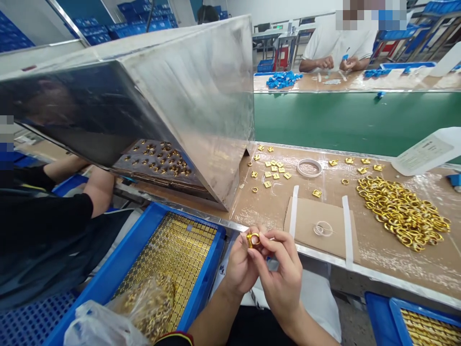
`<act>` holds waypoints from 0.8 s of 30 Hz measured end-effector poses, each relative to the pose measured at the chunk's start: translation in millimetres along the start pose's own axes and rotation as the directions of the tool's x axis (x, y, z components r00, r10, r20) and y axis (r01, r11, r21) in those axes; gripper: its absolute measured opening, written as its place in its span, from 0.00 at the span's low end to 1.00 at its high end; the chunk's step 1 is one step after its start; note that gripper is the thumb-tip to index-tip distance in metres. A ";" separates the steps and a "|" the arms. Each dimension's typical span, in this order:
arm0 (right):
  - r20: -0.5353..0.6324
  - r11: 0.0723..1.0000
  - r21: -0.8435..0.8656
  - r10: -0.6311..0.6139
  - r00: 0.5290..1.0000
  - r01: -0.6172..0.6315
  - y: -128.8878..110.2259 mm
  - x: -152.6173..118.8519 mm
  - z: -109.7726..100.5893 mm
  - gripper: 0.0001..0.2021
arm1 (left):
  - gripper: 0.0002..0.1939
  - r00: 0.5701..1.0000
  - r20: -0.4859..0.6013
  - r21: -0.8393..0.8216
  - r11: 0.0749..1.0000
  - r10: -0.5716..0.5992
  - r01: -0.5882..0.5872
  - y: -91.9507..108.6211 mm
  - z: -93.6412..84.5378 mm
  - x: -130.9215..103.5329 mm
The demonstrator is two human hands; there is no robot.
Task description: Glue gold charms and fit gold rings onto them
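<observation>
Together, left hand [240,265], right hand [281,274], fingertips pinching gold ring [253,239]

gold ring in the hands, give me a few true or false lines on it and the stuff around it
1. Both hands, left hand and right hand, pinch one gold ring. True.
2. The pile of gold rings lies left of the hands. False: it lies on the table to their right.
3. The blue tray holds a grid of gold parts. True.
4. The white tape ring sits inside the blue tray. False: it lies on the table.
5. The plastic bag holds blue parts. False: gold ones.
</observation>
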State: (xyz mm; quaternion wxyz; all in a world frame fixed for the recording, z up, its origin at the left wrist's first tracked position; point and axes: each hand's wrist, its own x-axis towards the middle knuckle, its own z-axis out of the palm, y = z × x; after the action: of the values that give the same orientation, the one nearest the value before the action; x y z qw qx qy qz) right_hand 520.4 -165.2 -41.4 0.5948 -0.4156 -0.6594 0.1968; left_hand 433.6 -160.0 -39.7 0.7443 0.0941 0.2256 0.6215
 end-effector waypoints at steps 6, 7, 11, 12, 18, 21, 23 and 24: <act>0.063 1.000 -0.006 0.016 0.998 -0.015 3.0 5.1 -0.2 0.09 | 0.19 0.988 -0.151 -0.119 0.993 -0.019 0.001 0.1 4.7 1.9; 0.074 1.000 -0.013 0.019 0.997 -0.018 3.7 5.9 0.1 0.09 | 0.18 0.981 -0.192 -0.142 0.990 -0.029 0.002 0.5 6.1 2.8; 0.095 0.999 -0.034 0.030 0.995 -0.027 5.7 7.3 2.7 0.10 | 0.20 0.944 -0.320 -0.221 0.975 -0.077 0.004 3.5 11.4 6.1; 0.096 0.999 -0.034 0.034 0.995 -0.030 6.0 7.4 3.5 0.10 | 0.20 0.939 -0.334 -0.233 0.972 -0.083 0.003 4.4 12.3 6.7; 0.098 1.000 0.002 0.022 0.995 -0.023 6.4 8.6 6.3 0.13 | 0.21 0.945 -0.316 -0.255 0.967 -0.079 -0.004 7.5 9.0 6.8; 0.113 0.999 0.040 0.006 0.994 -0.010 4.7 9.1 4.3 0.15 | 0.16 0.977 -0.206 -0.231 0.973 -0.052 0.003 8.1 4.1 4.4; 0.127 0.998 0.061 -0.008 0.992 0.000 2.8 8.6 2.1 0.16 | 0.14 0.992 -0.114 -0.210 0.978 -0.048 0.023 8.7 1.9 2.3; 0.130 0.998 0.070 -0.014 0.991 0.005 1.8 7.9 1.1 0.17 | 0.15 0.996 -0.078 -0.201 0.979 -0.049 0.033 9.1 1.3 1.2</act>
State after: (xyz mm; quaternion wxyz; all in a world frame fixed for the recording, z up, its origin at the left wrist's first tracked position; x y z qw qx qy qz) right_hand 520.4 -157.7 -38.1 0.5653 -0.3778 -0.6917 0.2434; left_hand 426.4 -156.8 -35.0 0.7528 -0.0112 0.1947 0.6287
